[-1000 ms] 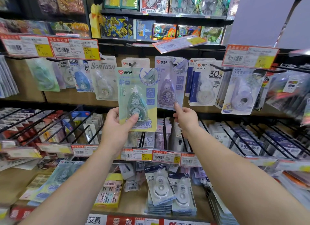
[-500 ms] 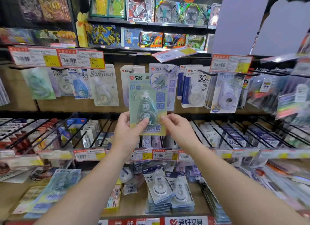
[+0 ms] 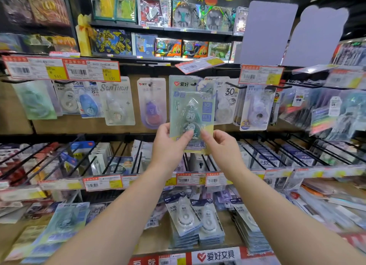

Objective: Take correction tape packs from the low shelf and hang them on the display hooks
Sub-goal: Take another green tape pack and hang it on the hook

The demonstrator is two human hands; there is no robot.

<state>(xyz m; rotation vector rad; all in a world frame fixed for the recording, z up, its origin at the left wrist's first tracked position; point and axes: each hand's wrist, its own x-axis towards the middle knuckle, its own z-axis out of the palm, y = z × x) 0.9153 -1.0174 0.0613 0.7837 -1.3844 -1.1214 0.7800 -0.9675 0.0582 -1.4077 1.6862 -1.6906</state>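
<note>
Correction tape pack — left hand and right hand grip clamped on it.

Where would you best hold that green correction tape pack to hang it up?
By its lower edge, from both sides, as the left hand and right hand pinch it now. The green pack is a flat upright card whose hang hole sits at the top, so gripping low probably leaves the top free for the hook.
</note>
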